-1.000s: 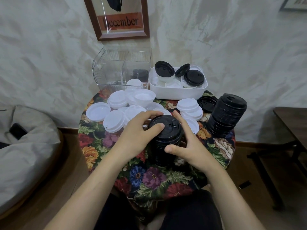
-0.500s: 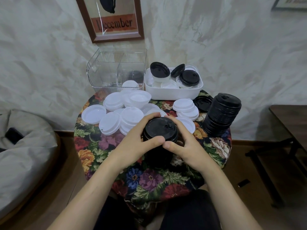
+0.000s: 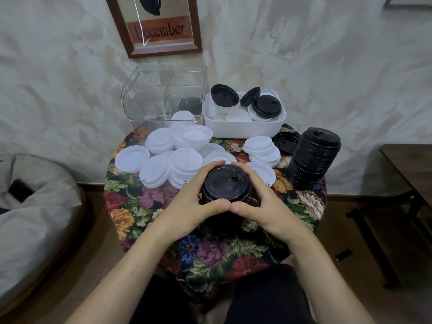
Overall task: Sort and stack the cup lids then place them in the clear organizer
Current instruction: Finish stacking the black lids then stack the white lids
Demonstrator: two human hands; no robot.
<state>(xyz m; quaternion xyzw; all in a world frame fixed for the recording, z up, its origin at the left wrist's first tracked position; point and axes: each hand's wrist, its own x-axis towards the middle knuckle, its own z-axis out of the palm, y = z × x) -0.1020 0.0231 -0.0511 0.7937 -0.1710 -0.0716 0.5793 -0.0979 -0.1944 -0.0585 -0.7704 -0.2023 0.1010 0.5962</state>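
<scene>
A stack of black lids (image 3: 225,185) stands at the middle of the round table. My left hand (image 3: 191,206) and my right hand (image 3: 264,204) wrap around its sides, thumbs meeting in front and fingertips behind. Several loose white lids (image 3: 173,160) lie spread across the table's left and back. Another leaning stack of black lids (image 3: 313,157) stands at the right edge. The clear organizer (image 3: 163,94) sits at the back left with a white lid and some black lids inside.
A white bin (image 3: 245,129) at the back holds mixed black and white lids. One black lid (image 3: 286,142) lies flat beside the bin. The floral tablecloth (image 3: 210,251) covers the small table. A grey beanbag (image 3: 35,218) is at left, a dark wooden table (image 3: 411,169) at right.
Both hands have closed in around the black stack, thumbs now touching in front. The left hand's thumb has come off the top lid.
</scene>
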